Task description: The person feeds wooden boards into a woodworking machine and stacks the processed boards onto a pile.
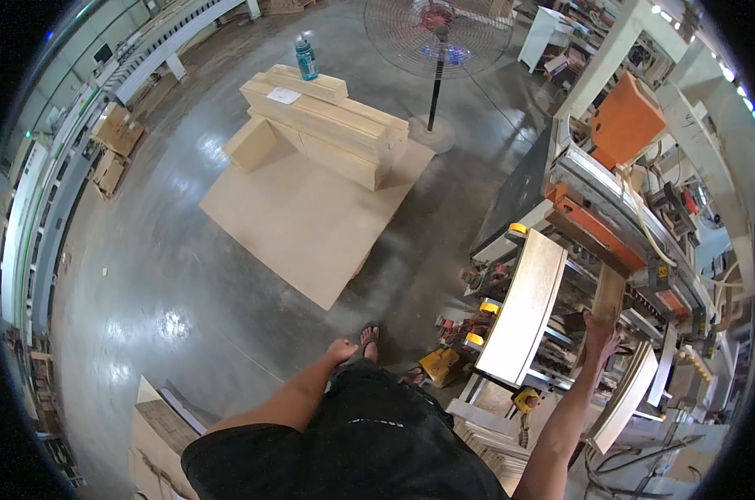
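With the left hand (341, 351) curled, seemingly empty, the right hand (602, 335), grip unclear, could get pinched if the board (610, 290) it touches jerks against the machine (594, 229) ahead.

The wide board (523, 304) is showing smooth, pale wood with a bright sheen, while the narrow board (610, 288) is showing browner, duller wood and the orange cover (629, 121) is looking like smooth painted metal. The planks (336, 132) are presenting smooth, matt, pale wood beneath a white paper sheet (283, 96), the large panel (298, 221) is looking matt and even, and the bottle (306, 60) is looking like glossy see-through plastic. The concrete-like floor (148, 267) is reflecting light in glossy patches, the fan (441, 33) is showing thin metal wire, and the shirt (344, 454) is looking like matt black cloth.
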The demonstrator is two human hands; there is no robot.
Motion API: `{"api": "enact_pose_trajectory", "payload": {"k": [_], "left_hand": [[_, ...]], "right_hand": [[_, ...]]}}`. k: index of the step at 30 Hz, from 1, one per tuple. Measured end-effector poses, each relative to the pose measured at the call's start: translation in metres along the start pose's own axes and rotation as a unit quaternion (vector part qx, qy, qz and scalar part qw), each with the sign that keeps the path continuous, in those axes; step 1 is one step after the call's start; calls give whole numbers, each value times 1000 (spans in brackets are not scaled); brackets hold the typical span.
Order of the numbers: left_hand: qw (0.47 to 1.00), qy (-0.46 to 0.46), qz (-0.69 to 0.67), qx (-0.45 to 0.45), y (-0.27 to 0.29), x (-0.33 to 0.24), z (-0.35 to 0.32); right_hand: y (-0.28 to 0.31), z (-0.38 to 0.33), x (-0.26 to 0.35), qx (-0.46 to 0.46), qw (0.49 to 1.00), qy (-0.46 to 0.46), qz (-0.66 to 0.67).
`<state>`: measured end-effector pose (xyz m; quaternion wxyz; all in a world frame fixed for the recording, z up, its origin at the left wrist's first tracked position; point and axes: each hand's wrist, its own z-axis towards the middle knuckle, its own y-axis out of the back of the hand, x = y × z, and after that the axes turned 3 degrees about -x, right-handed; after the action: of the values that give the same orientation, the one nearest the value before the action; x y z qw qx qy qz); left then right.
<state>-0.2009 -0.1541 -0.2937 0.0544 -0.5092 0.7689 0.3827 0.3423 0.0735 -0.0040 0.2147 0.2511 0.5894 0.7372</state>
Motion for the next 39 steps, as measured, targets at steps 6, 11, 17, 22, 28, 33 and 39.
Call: {"api": "enact_pose_trajectory", "payload": {"k": [6,11,17,22,28,33,39], "left_hand": [[1000,-10,-17,-3,-36,66,12],[984,-162,74,28,-65,103,28],[987,-128,-55,85,-48,69,13],[975,-47,-206,64,-33,-17,7],[897,-375,-129,-197,-7,-192,-70],[778,-571,-192,-181,5,-332,-148],[686,-725,-24,-54,-46,-398,-229]], "right_hand": [[-17,-34,-30,-108,990,91,12],[-24,-101,-69,-133,988,-78,-18],[-34,-128,-97,-219,945,40,240],[-19,-131,-90,-201,957,-25,208],[-4,-133,-81,-185,950,-53,245],[-4,-133,-79,-230,949,-46,209],[-2,-165,-80,-267,914,-36,304]]}}
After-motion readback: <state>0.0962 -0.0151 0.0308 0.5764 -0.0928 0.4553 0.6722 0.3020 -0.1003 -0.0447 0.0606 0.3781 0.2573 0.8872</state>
